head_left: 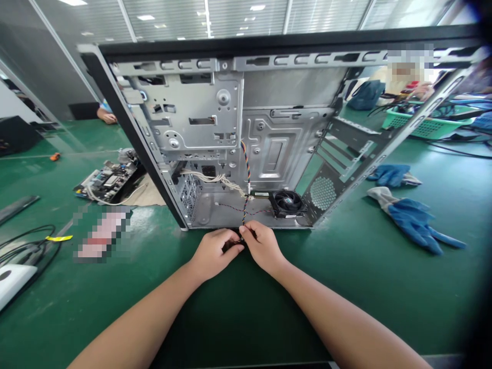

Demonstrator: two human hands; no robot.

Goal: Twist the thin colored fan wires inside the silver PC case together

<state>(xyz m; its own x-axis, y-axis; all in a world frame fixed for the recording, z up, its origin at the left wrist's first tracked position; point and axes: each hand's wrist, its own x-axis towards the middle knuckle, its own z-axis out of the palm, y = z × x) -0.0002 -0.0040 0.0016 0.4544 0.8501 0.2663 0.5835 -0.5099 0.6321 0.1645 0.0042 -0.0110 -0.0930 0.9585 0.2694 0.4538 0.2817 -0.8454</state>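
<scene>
Computer case (177,102) stands open-sided on bench (346,312), circuit board (109,182) already outside; fan (288,201), white cables (209,178) remain within. Left hand (216,252), right hand (265,248), nearly closed, pinch twisted cable (244,211).

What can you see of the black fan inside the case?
The fan has a squarish, plastic-looking black frame, dark blades and a light marking on its hub. It lies face up on the bottom of the metal case, near the honeycomb vent. A thin twisted cable appears to run leftward from it. Neither the left hand nor right hand touches it.
</scene>
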